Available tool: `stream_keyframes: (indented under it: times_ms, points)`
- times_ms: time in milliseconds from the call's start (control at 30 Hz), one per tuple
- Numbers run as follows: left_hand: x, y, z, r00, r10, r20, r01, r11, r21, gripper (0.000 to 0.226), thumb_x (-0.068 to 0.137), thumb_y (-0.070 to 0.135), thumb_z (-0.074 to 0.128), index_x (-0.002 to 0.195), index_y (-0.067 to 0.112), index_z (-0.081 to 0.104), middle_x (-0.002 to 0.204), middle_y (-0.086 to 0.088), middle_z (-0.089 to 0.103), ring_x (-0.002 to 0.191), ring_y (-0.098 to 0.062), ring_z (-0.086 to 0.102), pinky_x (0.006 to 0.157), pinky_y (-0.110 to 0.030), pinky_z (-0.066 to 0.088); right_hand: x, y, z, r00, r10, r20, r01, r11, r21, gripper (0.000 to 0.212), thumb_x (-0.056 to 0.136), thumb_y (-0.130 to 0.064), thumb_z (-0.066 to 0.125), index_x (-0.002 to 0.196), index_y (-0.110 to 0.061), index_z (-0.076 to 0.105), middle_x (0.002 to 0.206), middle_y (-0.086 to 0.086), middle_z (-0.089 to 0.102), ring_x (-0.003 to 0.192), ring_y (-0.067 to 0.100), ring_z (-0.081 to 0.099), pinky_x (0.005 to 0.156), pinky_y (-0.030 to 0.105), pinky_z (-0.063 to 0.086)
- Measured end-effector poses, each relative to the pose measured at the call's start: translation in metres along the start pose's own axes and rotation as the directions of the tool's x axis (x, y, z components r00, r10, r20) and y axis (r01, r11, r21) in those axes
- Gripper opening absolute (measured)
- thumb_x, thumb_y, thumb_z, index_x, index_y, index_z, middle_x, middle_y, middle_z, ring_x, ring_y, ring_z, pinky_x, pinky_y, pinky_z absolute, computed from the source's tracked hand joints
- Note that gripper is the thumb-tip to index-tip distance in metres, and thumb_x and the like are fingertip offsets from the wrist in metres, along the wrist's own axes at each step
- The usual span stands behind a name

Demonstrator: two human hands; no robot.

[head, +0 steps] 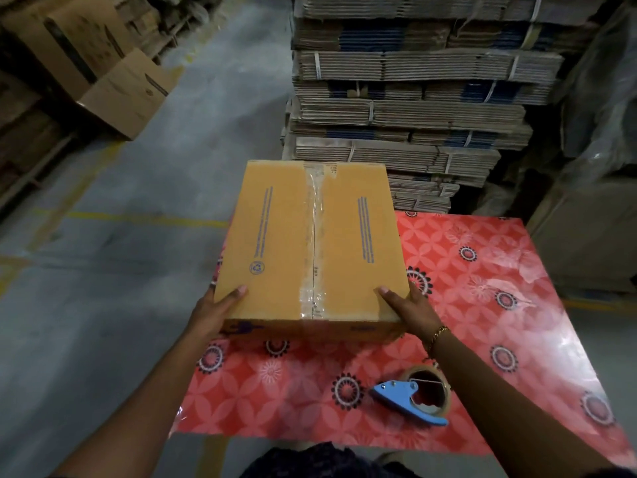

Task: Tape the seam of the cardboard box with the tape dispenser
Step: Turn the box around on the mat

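A closed tan cardboard box (275, 243) sits over the left part of a table, overhanging its left edge. Clear tape (313, 236) runs down the middle seam from the far edge to the near edge. My left hand (215, 313) grips the box's near left corner, thumb on top. My right hand (410, 305) grips the near right corner the same way. The blue tape dispenser (412, 400) with its brown tape roll lies on the table close to me, right of centre, under my right forearm, with no hand on it.
The table carries a red flowered cloth (482, 288). Behind it rises a tall stack of bundled flat cardboard (413, 98). Open cartons (113, 84) stand on the grey floor at far left. A wrapped pallet load stands at the right.
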State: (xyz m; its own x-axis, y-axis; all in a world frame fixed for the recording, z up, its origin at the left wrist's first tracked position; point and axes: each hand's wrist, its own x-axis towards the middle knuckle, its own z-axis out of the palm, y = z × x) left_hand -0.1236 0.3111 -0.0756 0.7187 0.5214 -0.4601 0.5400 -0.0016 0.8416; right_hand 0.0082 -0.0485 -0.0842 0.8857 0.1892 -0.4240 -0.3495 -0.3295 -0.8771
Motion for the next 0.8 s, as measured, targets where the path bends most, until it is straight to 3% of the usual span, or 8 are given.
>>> stream_keyframes:
  times_ms: [167, 233, 333, 400, 467, 600, 700, 800]
  points:
    - [0.008, -0.007, -0.003, 0.999, 0.011, -0.041, -0.005, 0.990, 0.139, 0.101, 0.050, 0.090, 0.068, 0.127, 0.024, 0.063, 0.119, -0.003, 0.073, 0.107, -0.025, 0.069, 0.099, -0.048, 0.054, -0.003, -0.002, -0.009, 1.000, 0.023, 0.011, -0.021, 0.994, -0.103, 0.086, 0.073, -0.074, 0.065, 0.144, -0.030, 0.044, 0.134, -0.004, 0.061, 0.112, 0.021, 0.065, 0.094, 0.048, 0.056]
    - [-0.004, -0.002, 0.005, 0.970, 0.166, -0.178, -0.094, 0.931, 0.354, 0.086, 0.065, 0.080, 0.069, 0.127, 0.020, 0.060, 0.126, -0.012, 0.068, 0.118, -0.034, 0.062, 0.098, -0.051, 0.051, -0.009, 0.000, -0.020, 0.997, 0.073, -0.022, -0.075, 0.989, -0.130, 0.078, 0.084, -0.069, 0.059, 0.146, -0.027, 0.039, 0.136, -0.005, 0.053, 0.118, 0.024, 0.059, 0.099, 0.051, 0.051]
    - [-0.035, 0.000, 0.034, 0.785, 0.561, -0.265, -0.322, 0.734, 0.598, 0.061, 0.085, 0.050, 0.070, 0.131, 0.011, 0.057, 0.138, -0.017, 0.056, 0.129, -0.040, 0.046, 0.100, -0.054, 0.040, -0.025, 0.015, -0.052, 0.986, 0.141, -0.087, -0.151, 0.981, -0.121, 0.055, 0.093, -0.053, 0.058, 0.138, -0.023, 0.046, 0.122, 0.003, 0.065, 0.105, 0.029, 0.066, 0.085, 0.044, 0.052]
    - [-0.062, 0.002, 0.060, 0.675, 0.717, -0.173, -0.483, 0.607, 0.631, 0.050, 0.084, 0.040, 0.067, 0.124, 0.011, 0.063, 0.130, -0.015, 0.057, 0.120, -0.039, 0.047, 0.094, -0.047, 0.039, -0.043, 0.033, -0.076, 0.971, 0.192, -0.141, -0.212, 0.965, -0.152, 0.049, 0.092, -0.048, 0.062, 0.130, -0.019, 0.053, 0.111, 0.006, 0.071, 0.095, 0.028, 0.070, 0.074, 0.037, 0.051]
    - [-0.085, 0.000, 0.090, 0.615, 0.787, -0.045, -0.626, 0.522, 0.579, 0.035, 0.085, 0.031, 0.065, 0.112, 0.010, 0.068, 0.116, -0.013, 0.059, 0.109, -0.033, 0.050, 0.089, -0.042, 0.040, -0.059, 0.056, -0.094, 0.949, 0.234, -0.211, -0.274, 0.944, -0.185, 0.050, 0.087, -0.048, 0.067, 0.124, -0.015, 0.057, 0.105, 0.010, 0.073, 0.090, 0.029, 0.071, 0.071, 0.035, 0.051]
    - [-0.125, -0.006, 0.155, 0.630, 0.718, 0.296, -0.772, 0.538, 0.337, 0.017, 0.092, 0.028, 0.058, 0.094, 0.015, 0.069, 0.094, 0.003, 0.063, 0.088, -0.016, 0.061, 0.075, -0.037, 0.052, -0.082, 0.100, -0.110, 0.900, 0.382, -0.209, -0.419, 0.891, -0.173, 0.058, 0.075, -0.050, 0.069, 0.119, -0.015, 0.058, 0.102, 0.018, 0.073, 0.077, 0.033, 0.069, 0.059, 0.032, 0.047]
    - [-0.136, -0.021, 0.193, 0.717, 0.536, 0.446, -0.693, 0.621, 0.366, 0.020, 0.090, 0.040, 0.053, 0.094, 0.026, 0.066, 0.092, 0.015, 0.061, 0.085, -0.009, 0.061, 0.070, -0.033, 0.051, -0.090, 0.122, -0.105, 0.852, 0.510, -0.119, -0.524, 0.831, -0.186, 0.050, 0.086, -0.047, 0.068, 0.115, -0.011, 0.050, 0.098, 0.020, 0.073, 0.063, 0.027, 0.062, 0.052, 0.028, 0.046]
    - [-0.138, -0.034, 0.219, 0.813, 0.355, 0.461, -0.547, 0.737, 0.397, 0.027, 0.085, 0.051, 0.052, 0.097, 0.030, 0.066, 0.099, 0.016, 0.063, 0.089, -0.007, 0.061, 0.075, -0.031, 0.051, -0.090, 0.136, -0.092, 0.841, 0.535, -0.073, -0.536, 0.811, -0.235, 0.065, 0.081, -0.062, 0.065, 0.111, -0.009, 0.044, 0.085, 0.015, 0.072, 0.054, 0.025, 0.063, 0.047, 0.030, 0.051]
